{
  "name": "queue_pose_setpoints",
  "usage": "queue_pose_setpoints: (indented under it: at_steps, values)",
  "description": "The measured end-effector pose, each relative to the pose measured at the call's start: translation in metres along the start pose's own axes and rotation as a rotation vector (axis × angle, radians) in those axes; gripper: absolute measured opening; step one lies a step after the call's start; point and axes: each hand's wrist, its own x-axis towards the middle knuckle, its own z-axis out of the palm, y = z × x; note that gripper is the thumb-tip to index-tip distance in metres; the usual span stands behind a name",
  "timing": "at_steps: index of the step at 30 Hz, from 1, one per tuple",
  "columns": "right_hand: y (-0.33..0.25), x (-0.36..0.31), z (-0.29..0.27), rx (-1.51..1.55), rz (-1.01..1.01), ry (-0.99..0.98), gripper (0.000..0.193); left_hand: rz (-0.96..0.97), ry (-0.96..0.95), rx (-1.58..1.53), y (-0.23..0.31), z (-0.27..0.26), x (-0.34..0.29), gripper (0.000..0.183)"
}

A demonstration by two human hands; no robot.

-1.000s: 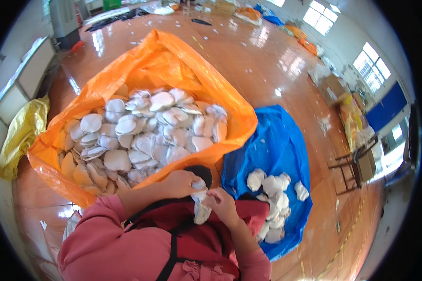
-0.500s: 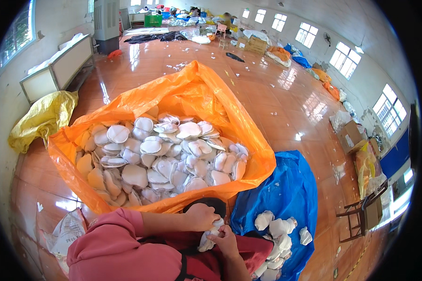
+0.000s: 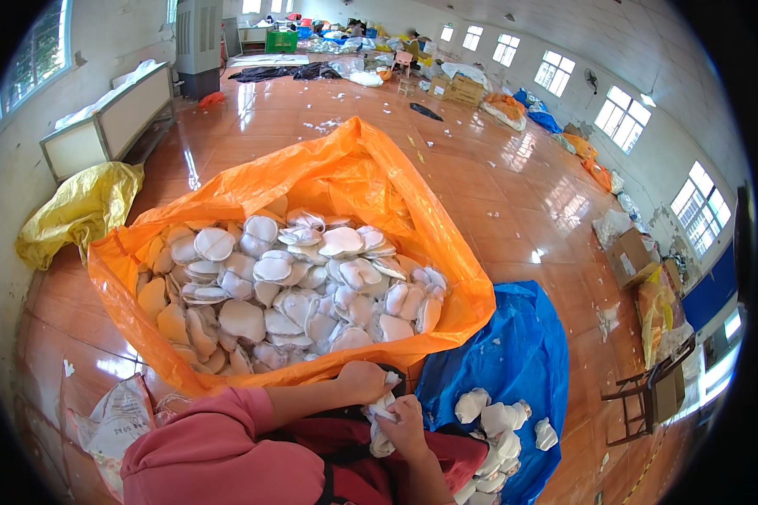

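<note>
My left hand point(image 3: 363, 383) and my right hand point(image 3: 404, 422) are both closed on a soft white fabric piece point(image 3: 381, 438) over my lap. The piece hangs bunched below the fingers, and its exact kind does not show. Just beyond my hands lies a big orange plastic sack point(image 3: 467, 324), spread wide. It is heaped with white, rounded, flat padded pieces point(image 3: 242, 319), some in thin clear wrapping. To the right, a blue plastic sheet point(image 3: 505, 324) bears several plump white bundles point(image 3: 505, 417).
A yellow sack point(image 3: 80, 210) lies by the left wall, near a long white bench-like box point(image 3: 118, 114). A white woven bag point(image 3: 118, 425) lies beside my left side. A dark chair point(image 3: 648, 396) stands at right. Cartons, sacks and another person are farther off.
Both hands remain on the white piece, and more of it shows between them. My left hand has shifted slightly up. The view has tilted a little; sack and sheet look unchanged.
</note>
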Motion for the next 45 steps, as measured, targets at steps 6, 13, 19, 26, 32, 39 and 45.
queue_pose_setpoints:
  at_steps: [6, 13, 19, 26, 32, 39, 45]
  values:
    - [-0.001, -0.002, -0.011, 0.045, 0.140, -0.145, 0.028, -0.008, 0.019, -0.022, -0.007, 0.022, 0.007, 0.065]
    - [-0.012, 0.008, -0.023, -0.064, 0.174, -0.142, 0.033, -0.084, -0.052, -0.029, -0.008, 0.025, 0.016, 0.066]
    - [0.007, -0.005, 0.002, -0.082, 0.249, 0.051, 0.030, -0.094, -0.134, -0.163, -0.014, 0.019, 0.028, 0.068]
    - [0.023, -0.005, -0.009, 0.034, 0.437, 0.033, 0.025, -0.036, -0.171, -0.174, -0.007, 0.008, 0.026, 0.069]
    - [0.053, -0.018, -0.006, 0.593, 0.660, 0.041, 0.025, 0.215, -0.349, -0.422, -0.002, -0.033, 0.007, 0.064]
    - [0.021, -0.015, -0.008, 1.297, 0.675, 0.025, 0.024, 0.277, -0.444, -1.273, -0.009, -0.003, 0.006, 0.092]
    - [0.015, -0.014, -0.010, 1.205, 0.737, -0.052, 0.025, 0.144, -0.432, -1.293, -0.002, 0.000, -0.001, 0.062]
